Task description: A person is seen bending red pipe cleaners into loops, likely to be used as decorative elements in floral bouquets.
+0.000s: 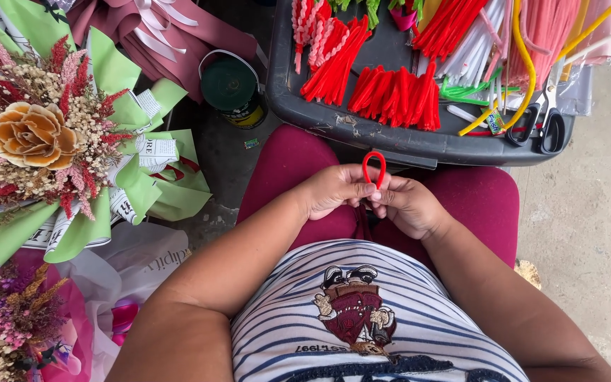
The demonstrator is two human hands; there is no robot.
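- Bouquet (44,152): green wrap, dried flowers, on the floor far left of the lap.
- Tray (383,138): dark plastic, just beyond the knees, holding red stems (397,95) and scissors (546,124).
- Left hand (337,189) and right hand (411,206): fingertips meeting, pinched on the loop's base.
- Loop (374,167): red, upright above the lap, between both hands.
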